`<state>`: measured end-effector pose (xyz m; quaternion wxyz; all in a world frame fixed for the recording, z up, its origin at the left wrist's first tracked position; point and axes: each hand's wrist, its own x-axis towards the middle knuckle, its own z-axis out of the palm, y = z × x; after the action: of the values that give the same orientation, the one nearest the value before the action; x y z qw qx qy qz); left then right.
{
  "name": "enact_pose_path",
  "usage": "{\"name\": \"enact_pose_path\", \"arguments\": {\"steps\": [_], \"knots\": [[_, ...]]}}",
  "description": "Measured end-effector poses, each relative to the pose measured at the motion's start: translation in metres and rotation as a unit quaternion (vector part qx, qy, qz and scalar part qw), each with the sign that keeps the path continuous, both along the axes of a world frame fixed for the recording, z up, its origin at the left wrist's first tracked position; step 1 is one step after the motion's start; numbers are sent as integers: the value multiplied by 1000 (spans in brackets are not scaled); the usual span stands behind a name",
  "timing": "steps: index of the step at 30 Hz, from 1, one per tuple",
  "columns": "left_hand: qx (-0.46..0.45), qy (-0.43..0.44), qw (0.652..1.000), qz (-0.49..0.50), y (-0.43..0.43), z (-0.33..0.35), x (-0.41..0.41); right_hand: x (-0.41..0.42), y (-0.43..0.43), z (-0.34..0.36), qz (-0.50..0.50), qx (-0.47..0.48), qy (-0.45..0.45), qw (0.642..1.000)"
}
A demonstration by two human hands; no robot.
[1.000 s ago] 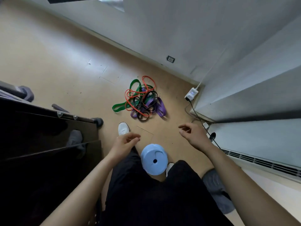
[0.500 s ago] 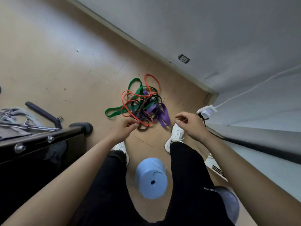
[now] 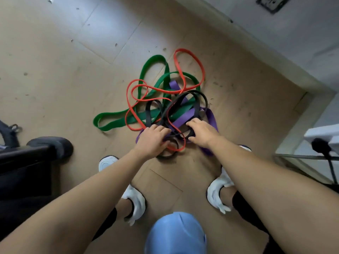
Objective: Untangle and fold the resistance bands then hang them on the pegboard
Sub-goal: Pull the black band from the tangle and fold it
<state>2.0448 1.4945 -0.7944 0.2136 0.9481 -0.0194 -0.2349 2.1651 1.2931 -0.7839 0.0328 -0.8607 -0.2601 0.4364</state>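
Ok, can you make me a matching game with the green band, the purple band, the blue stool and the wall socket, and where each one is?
1 green band
2 purple band
3 blue stool
4 wall socket

A top right corner
B bottom edge
C runs under the right hand
D stretches farthest left

Pairs: 1-D, 2-C, 3-B, 4-A.

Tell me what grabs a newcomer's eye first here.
A bright tangle of resistance bands lies mid-floor, its green, red, black and purple loops knotted together. The left hand and right hand reach into its near edge. A blue stool sits at the bottom edge, between the person's legs.
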Motion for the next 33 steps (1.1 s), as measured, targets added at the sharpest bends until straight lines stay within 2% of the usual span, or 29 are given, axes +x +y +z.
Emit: {"name": "enact_pose_path", "arguments": {"steps": [5, 9, 16, 21, 23, 26, 30, 33], "knots": [[102, -87, 980, -150, 2, -54, 0, 4, -1, -47, 86, -25, -67, 994], [90, -108, 982, -122, 19, -46, 22, 14, 5, -40, 36, 9, -85, 996], [-18, -47, 998, 49, 31, 51, 36, 28, -3, 42, -63, 103, -165, 979], [-20, -117, 990, 75, 35, 138, 47, 43, -12, 119, -116, 178, -210, 954], [-46, -147, 984, 92, 41, 176, 53, 53, -14, 154, -116, 207, -216, 947], [-105, -205, 966, 121, 41, 235, 50, 59, -17, 206, -97, 243, -217, 940], [-216, -228, 937, 153, 38, 298, 54, 67, -15, 264, -79, 316, -163, 931], [-322, -266, 889, 186, 34, 349, 62, 67, -16, 319, -108, 407, -115, 900]]}}
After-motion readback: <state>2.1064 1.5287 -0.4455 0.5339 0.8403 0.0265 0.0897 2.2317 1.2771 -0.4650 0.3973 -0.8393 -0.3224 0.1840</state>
